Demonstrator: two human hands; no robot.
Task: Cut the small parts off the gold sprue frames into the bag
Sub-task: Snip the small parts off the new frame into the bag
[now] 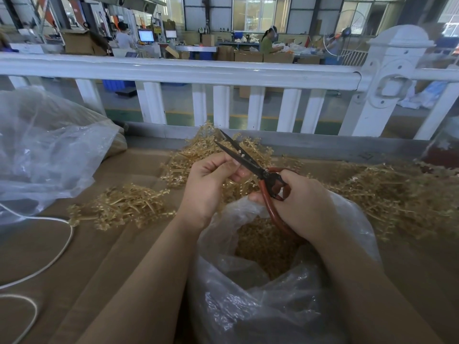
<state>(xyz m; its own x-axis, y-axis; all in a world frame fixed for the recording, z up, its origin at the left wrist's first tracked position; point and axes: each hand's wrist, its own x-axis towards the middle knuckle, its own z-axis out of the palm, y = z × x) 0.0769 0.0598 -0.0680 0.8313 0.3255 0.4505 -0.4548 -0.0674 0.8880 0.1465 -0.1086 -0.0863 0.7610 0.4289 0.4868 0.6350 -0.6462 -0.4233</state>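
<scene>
Two hands meet at frame centre above the open bag (278, 281). The right hand (301, 202) has its grip clenched round the red handles of the scissors (250, 162), blades parted and pointing to the upper left. The left hand (211, 184) pinches a small piece at the blades; it is too small to make out clearly. Gold sprue frames (126, 207) lie heaped on the worktop (119, 256) left, centre and right. To cut well, I judge the snip should be made directly over the bag's mouth, close to the part, with the pinching fingertips kept behind the blade line.
</scene>
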